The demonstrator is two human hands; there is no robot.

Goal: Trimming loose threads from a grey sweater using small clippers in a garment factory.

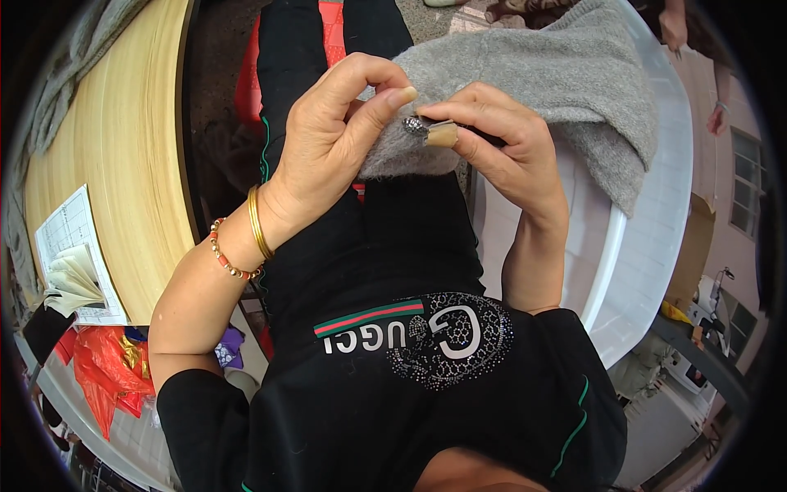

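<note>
In the head view, the person is holding a grey knitted garment point(566, 74) over the lap, one part of it lying on a white plastic tub point(656, 246) at the right. The left hand point(328, 148) is pinching the grey fabric, thumb and forefinger closed on its edge. The right hand point(500, 139) is closed on a small beige tag point(443, 134), and a small dark studded ornament point(415, 125) is sitting just beside it, between both thumbs. The tag is lying slightly nearer to the right hand; its long axis is running about left to right.
</note>
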